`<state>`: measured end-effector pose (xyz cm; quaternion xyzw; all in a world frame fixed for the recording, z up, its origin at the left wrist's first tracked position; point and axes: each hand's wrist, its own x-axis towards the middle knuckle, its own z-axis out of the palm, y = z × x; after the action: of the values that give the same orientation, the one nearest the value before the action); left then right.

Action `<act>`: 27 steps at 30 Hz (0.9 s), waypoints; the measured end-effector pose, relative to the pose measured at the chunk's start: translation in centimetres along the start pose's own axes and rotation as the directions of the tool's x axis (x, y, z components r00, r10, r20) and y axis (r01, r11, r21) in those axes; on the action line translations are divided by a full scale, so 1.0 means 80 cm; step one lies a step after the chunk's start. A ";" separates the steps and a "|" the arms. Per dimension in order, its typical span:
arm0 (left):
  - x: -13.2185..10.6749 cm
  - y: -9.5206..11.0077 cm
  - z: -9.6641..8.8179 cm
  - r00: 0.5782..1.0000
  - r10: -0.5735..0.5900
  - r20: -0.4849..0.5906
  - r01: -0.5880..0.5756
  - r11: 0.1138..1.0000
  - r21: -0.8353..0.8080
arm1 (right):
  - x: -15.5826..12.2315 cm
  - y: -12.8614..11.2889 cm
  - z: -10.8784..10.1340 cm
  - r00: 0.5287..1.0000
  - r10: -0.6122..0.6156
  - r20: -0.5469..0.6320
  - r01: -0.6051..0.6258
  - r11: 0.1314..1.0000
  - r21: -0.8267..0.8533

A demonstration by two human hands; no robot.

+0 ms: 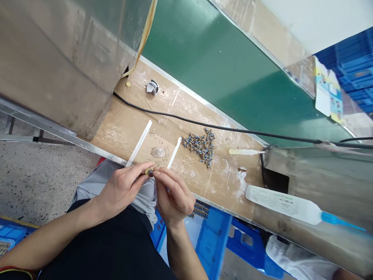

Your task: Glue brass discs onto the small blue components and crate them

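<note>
My left hand (124, 186) pinches a small part (149, 172) with a yellowish round end and a dark body; its exact kind is too small to make out. From the other side, my right hand (174, 194) has its thumb and fingertips closed on the same part, hiding some of it. Just beyond my fingers lies a small clear plastic dish (158, 152), with tiny dark bits scattered around it on the cardboard-covered bench (186, 179). To the right rests a pile of small brass-coloured and blue parts (201, 146).
A black cable (175, 115) crosses the bench. Further right are a pale flat stick (244, 152) and a white bottle (282, 204) with a blue nozzle. A metal box (67, 58) stands at left, a green panel (204, 58) behind. Below the edge sits a blue crate (212, 237).
</note>
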<state>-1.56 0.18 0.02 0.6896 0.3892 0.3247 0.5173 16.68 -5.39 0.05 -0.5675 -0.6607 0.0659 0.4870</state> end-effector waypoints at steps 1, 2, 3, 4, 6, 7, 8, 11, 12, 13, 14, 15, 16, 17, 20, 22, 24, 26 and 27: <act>-0.001 0.001 0.000 1.000 0.026 -0.003 -0.026 0.999 0.037 | -0.001 0.000 -0.001 1.000 -0.009 0.003 0.009 1.000 -0.001; -0.001 0.001 0.001 0.998 0.055 -0.006 -0.054 0.996 0.073 | -0.002 0.001 -0.002 1.000 -0.018 0.006 0.018 1.000 -0.005; -0.002 0.002 0.001 0.996 0.084 -0.008 -0.083 0.991 0.107 | -0.003 0.001 -0.003 1.000 -0.026 0.010 0.026 1.000 -0.009; -0.002 0.003 0.001 0.994 0.112 -0.009 -0.110 0.984 0.141 | -0.004 0.001 -0.004 0.999 -0.035 0.015 0.035 0.999 -0.014; -0.003 0.003 0.003 0.987 0.159 -0.012 -0.153 0.967 0.205 | -0.006 0.001 -0.005 0.998 -0.057 0.024 0.058 0.998 -0.026; -0.003 0.004 0.003 0.984 0.177 -0.012 -0.169 0.957 0.236 | -0.006 0.000 -0.005 0.997 -0.065 0.027 0.066 0.997 -0.033; -0.003 0.004 0.003 0.981 0.191 -0.010 -0.182 0.947 0.265 | -0.006 -0.001 -0.005 0.997 -0.071 0.029 0.072 0.997 -0.042; -0.004 0.006 0.004 0.972 0.235 -0.011 -0.218 0.918 0.330 | -0.006 -0.004 -0.004 0.997 -0.075 0.008 0.076 0.995 -0.063; -0.005 0.007 0.003 0.969 0.246 -0.012 -0.228 0.912 0.342 | -0.007 -0.006 -0.003 0.997 -0.077 -0.002 0.077 0.995 -0.064; -0.005 0.008 0.003 0.967 0.254 -0.012 -0.234 0.907 0.350 | -0.007 -0.006 -0.002 0.997 -0.082 -0.008 0.081 0.995 -0.062; -0.006 0.009 0.002 0.967 0.256 -0.009 -0.237 0.905 0.354 | -0.008 -0.007 -0.001 0.996 -0.087 -0.013 0.086 0.995 -0.059; -0.007 0.009 0.002 0.967 0.256 -0.005 -0.237 0.904 0.355 | -0.009 -0.007 -0.001 0.996 -0.093 -0.015 0.092 0.994 -0.057; -0.008 0.010 0.002 0.968 0.252 0.003 -0.237 0.905 0.354 | -0.010 -0.007 -0.001 0.995 -0.098 -0.015 0.097 0.994 -0.056; -0.009 0.010 0.002 0.969 0.249 0.010 -0.236 0.905 0.352 | -0.011 -0.007 -0.001 0.995 -0.102 -0.015 0.101 0.993 -0.056; -0.011 0.009 0.002 0.971 0.237 0.023 -0.231 0.911 0.341 | -0.014 -0.006 -0.001 0.994 -0.112 -0.015 0.111 0.993 -0.051; -0.011 0.010 0.001 0.975 0.219 0.022 -0.215 0.924 0.317 | -0.015 -0.006 -0.001 0.994 -0.111 -0.011 0.110 0.993 -0.045; -0.010 0.013 -0.001 0.980 0.201 0.016 -0.197 0.941 0.276 | -0.017 -0.006 -0.001 0.994 -0.109 -0.016 0.108 0.993 -0.045; -0.009 0.016 -0.003 0.983 0.182 0.013 -0.180 0.955 0.235 | -0.019 -0.006 -0.001 0.992 -0.124 -0.029 0.123 0.991 -0.053; -0.009 0.018 -0.003 0.984 0.175 0.015 -0.174 0.961 0.217 | -0.021 -0.005 -0.002 0.990 -0.140 -0.036 0.138 0.989 -0.058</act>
<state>-1.85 -0.57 1.45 0.7728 0.3614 0.3260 0.4073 16.28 -6.94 -0.55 -0.5345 -0.6903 0.0023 0.4877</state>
